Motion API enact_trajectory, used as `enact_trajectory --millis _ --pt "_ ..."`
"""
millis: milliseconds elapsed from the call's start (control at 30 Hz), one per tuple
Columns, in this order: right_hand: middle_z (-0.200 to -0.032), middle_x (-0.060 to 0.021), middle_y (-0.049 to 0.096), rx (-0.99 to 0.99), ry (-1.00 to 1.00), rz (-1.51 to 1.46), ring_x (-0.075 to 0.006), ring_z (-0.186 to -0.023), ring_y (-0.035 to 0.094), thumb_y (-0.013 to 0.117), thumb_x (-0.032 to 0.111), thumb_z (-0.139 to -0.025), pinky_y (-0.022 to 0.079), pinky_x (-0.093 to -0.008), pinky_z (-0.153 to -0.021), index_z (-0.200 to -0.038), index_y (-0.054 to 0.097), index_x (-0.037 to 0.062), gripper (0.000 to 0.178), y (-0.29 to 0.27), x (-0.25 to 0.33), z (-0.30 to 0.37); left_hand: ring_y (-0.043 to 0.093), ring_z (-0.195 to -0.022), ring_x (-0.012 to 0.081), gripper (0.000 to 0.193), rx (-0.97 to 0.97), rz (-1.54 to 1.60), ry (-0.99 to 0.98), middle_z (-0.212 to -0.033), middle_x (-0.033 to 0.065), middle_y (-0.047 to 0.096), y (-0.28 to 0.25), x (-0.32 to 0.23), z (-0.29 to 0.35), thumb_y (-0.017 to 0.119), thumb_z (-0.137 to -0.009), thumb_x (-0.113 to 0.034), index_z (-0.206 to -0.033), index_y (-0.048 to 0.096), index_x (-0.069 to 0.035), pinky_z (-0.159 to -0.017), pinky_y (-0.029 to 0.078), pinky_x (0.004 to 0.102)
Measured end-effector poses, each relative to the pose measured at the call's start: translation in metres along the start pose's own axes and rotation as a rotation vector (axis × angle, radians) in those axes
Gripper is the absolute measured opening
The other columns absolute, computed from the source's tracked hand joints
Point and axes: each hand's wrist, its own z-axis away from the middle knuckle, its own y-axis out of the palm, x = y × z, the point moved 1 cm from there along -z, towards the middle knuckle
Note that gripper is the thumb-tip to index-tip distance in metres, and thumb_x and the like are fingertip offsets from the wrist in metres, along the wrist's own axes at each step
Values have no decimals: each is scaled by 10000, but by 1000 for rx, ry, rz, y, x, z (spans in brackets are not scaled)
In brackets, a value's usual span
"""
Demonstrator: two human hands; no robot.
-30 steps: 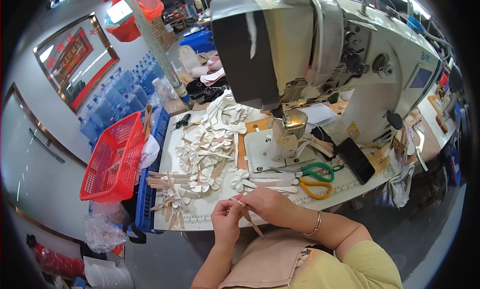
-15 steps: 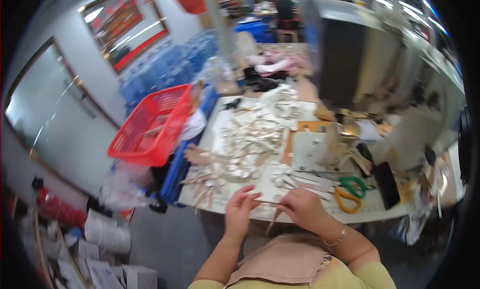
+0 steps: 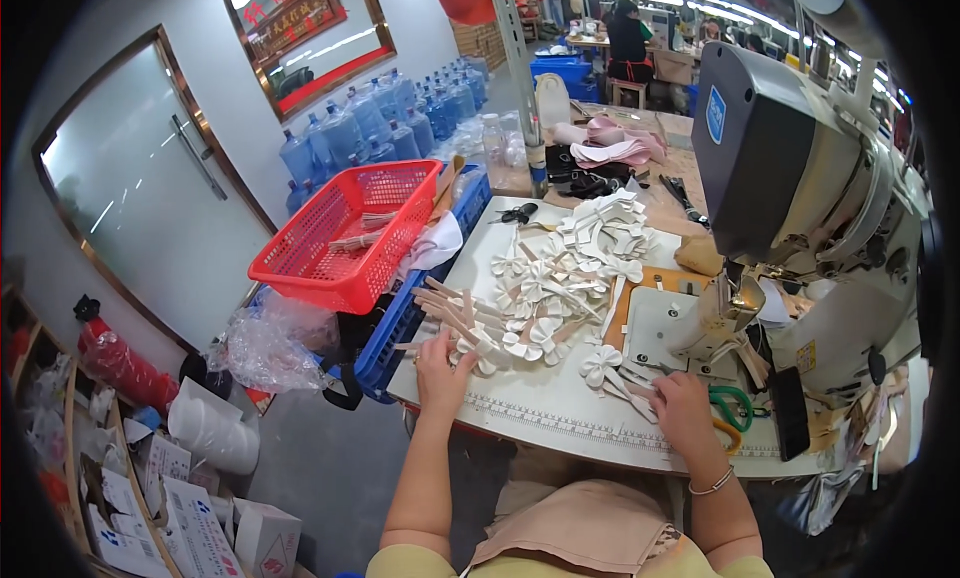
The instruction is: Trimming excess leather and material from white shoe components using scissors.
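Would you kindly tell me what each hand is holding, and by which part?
Left hand rests on the beige strips; right hand on white cut pieces. Whether either grips cannot be told.

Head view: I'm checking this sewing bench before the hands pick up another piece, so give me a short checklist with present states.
1. Left hand on the stack of tan strips at the table's left edge: ok, it touches them.
2. Right hand on the pale pieces near the sewing machine: ok, resting there.
3. Either hand gripping a piece: cannot tell, fingers are too small.
4. Hands away from the needle area: ok, both lie in front of it.
5. Green-handled scissors apart from the right hand: not ok, right beside it.
6. Red basket steady: cannot tell.
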Motion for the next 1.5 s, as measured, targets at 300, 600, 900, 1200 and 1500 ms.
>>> enact_trajectory --millis 300,600,900,1200,1500 --pt "-764 -109 594 -134 57 -196 -308 -740 571 637 75 -758 451 -392 -676 -802 630 48 52 -10 -14 -10 500 -1005 305 336 -389 -130 530 -1021 130 554 25 -65 13 697 -718 -55 -1035 588 -35 -903 365 430" --pt "-708 -146 602 -87 88 175 -342 -711 595 540 -3 -751 456 -410 -668 -792 609 50 97 -47 -28 5 544 -1001 269 182 387 -624 399 -962 70 634 107 -117 -20 639 -747 -150 -915 584 -108 -881 358 428" --pt "-754 -57 563 -216 212 -534 -143 -634 527 654 33 -784 419 -265 -555 -956 540 33 206 -54 -17 8 458 -1194 210 275 111 -262 952 -971 9 579 62 -150 26 528 -776 -64 -1030 614 -127 -1036 195 494" --pt "-639 39 548 223 336 -1082 -45 -574 448 721 177 -786 399 -215 -548 -958 651 30 237 1 32 3 451 -1178 283 397 105 502 411 -1312 143 376 48 -150 73 613 -761 27 -1141 557 -76 -966 375 421" --pt "-714 50 533 24 314 -1090 -11 -586 414 696 144 -808 353 -176 -528 -975 630 53 201 -4 27 2 618 -826 117 388 608 1106 -190 -884 59 619 63 -141 75 639 -800 50 -1163 512 -5 -738 509 237"
